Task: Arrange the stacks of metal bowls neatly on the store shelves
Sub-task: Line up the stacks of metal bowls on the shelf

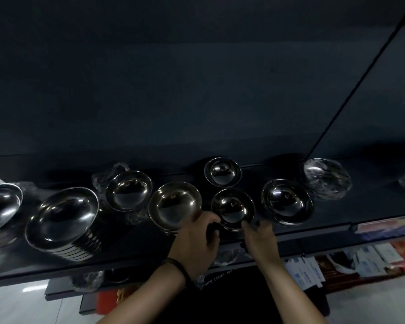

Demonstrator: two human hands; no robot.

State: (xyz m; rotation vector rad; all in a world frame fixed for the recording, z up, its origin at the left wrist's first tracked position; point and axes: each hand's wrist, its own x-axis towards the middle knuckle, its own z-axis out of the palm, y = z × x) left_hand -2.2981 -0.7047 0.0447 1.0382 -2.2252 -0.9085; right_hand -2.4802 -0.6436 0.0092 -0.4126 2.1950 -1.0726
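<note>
Head view showed the small stack of shiny round metal bowls (232, 208) at lower centre, near the dark shelf's (360, 206) front edge. The left hand (197, 239) curled round its left side and the right hand (260, 237) pinched its right rim. A sideways nudge could knock the wider steel bowl stack (174, 204) just left, or tip bowls over the edge.

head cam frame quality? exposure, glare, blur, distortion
Head view: heavily underexposed, back panel near black; hard specular glints on the large bowl stack; left hand and right hand, gripping the small bowl stack, are motion-smeared; wide-angle lens bows the shelf and stretches the leftmost bowl stack; plastic-wrapped stack at right looks soft.
</note>
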